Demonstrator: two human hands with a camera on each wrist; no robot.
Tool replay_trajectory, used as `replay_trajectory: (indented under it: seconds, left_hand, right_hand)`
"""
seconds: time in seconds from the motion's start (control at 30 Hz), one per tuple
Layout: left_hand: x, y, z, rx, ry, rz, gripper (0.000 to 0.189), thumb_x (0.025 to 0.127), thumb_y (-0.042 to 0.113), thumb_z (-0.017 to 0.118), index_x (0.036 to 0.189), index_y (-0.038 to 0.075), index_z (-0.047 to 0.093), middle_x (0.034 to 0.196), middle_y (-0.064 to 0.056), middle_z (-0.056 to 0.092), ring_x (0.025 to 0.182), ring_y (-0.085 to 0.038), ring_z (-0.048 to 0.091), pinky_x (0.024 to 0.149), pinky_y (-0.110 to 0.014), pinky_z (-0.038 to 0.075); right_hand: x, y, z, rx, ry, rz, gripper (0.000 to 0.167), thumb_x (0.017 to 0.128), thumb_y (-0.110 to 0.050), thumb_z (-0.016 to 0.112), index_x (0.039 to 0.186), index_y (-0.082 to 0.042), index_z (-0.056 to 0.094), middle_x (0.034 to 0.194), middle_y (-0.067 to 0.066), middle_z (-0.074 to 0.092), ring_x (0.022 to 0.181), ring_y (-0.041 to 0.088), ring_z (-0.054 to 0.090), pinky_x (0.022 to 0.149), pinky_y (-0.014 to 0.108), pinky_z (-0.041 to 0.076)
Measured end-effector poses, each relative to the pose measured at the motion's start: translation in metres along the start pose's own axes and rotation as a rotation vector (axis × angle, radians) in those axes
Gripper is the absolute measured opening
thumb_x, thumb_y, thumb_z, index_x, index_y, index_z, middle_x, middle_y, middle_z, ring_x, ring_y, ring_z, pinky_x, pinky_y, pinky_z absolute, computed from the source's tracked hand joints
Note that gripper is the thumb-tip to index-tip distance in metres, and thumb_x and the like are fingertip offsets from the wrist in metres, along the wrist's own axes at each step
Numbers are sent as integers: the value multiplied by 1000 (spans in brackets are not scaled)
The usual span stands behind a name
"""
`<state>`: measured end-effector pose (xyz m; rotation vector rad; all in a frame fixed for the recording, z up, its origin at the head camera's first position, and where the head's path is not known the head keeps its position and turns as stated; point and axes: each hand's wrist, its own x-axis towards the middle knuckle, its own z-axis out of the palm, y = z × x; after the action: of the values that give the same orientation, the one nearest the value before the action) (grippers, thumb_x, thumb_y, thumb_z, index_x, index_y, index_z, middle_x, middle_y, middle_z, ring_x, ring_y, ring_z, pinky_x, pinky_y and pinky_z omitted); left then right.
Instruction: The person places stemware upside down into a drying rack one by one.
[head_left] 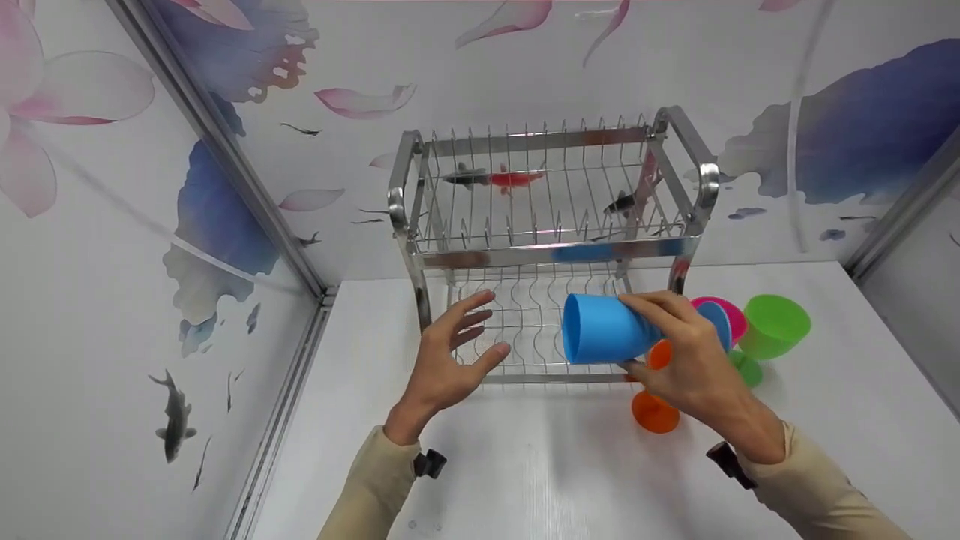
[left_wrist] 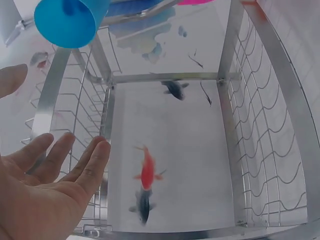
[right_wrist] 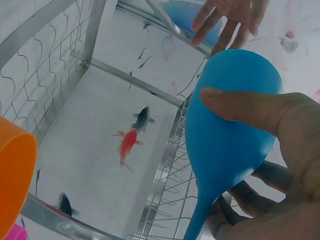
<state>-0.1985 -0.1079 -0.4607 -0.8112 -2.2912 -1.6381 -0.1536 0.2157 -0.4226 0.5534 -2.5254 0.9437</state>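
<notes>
My right hand (head_left: 686, 356) grips a blue plastic goblet (head_left: 604, 328) by its bowl, thumb on one side and fingers on the other. The goblet lies tilted sideways, its mouth toward the left and its stem toward the right. In the right wrist view the thumb presses on the bowl (right_wrist: 235, 135), with the stem running down below. My left hand (head_left: 450, 356) holds nothing; its fingers are spread and relaxed, left of the goblet's mouth. Behind both hands stands a two-tier metal dish rack (head_left: 555, 255).
Right of the rack stand an orange goblet (head_left: 656, 411), a green goblet (head_left: 776, 326) and a pink one (head_left: 731, 315), close together. White panels printed with fish and petals rise at the back and left. The white tabletop (head_left: 517, 465) stretches out in front.
</notes>
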Motion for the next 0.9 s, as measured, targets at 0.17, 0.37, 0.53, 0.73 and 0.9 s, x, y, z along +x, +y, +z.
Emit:
replay_trajectory:
  seconds: [0.17,0.37,0.53,0.73,0.9]
  left_hand:
    - [3,3,11,-5,-53,16,71,96,24,80,158,10,49,159,-11,54,140,-29,62,111,-41,57]
    - [5,8,23,0,-113,-2,77,93,30,82,159,11,47,161,-7,52,142,-26,60,111,-37,57]
    - [8,12,30,-14,-148,-7,81,91,31,84,160,12,46,161,-9,52,141,-29,61,110,-39,57]
    - [8,12,34,-31,-164,-4,83,90,31,86,161,16,45,161,-9,51,141,-32,61,109,-41,58]
    - [9,13,36,-23,-172,10,83,91,32,86,161,14,45,160,-9,52,139,-32,62,108,-39,59]
  right_hand:
    - [3,-7,9,-10,-24,-9,86,70,3,98,147,-7,62,141,20,60,136,49,54,95,68,60]
    - [4,-11,18,-40,-42,-30,88,69,0,100,147,-8,61,141,19,60,136,47,54,96,67,61]
    - [5,-12,24,-51,-42,-60,87,68,0,100,146,-7,62,141,20,60,136,46,55,96,65,61]
    - [6,-12,30,-67,-39,-84,85,68,-1,100,145,-7,63,140,20,61,135,46,55,96,64,62]
    - [8,-15,31,-53,-39,-80,85,69,-2,100,145,-8,63,141,20,61,136,45,54,96,64,62]
